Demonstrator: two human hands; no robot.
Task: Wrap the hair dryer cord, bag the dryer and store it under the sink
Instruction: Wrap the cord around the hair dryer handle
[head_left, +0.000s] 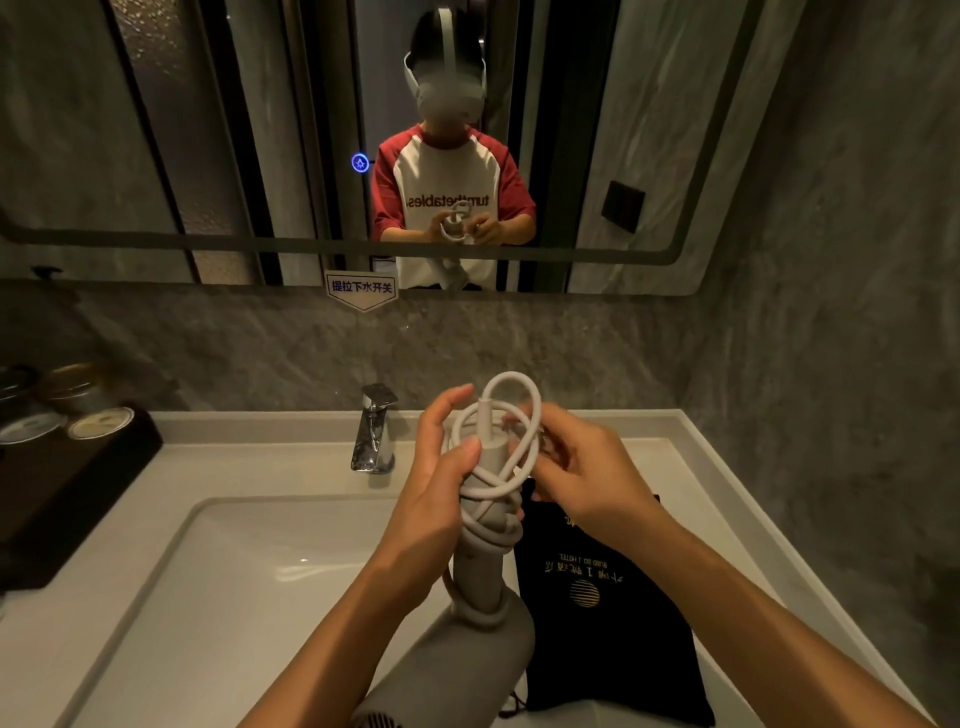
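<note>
Over sink (218, 561), L hand (441, 499) clenched round dryer (483, 587) handle, dryer held upright, nozzle end down. Cord (498, 467) coiled on handle, loose loop on top. R hand (587, 467) pinches cord loop. Black bag (613, 634) flat on surface (701, 467), just R of dryer.

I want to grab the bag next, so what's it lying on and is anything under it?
The bag lies flat on the white counter right of the sink. The dryer overlaps its left edge. Whatever is beneath the bag is covered.
</note>
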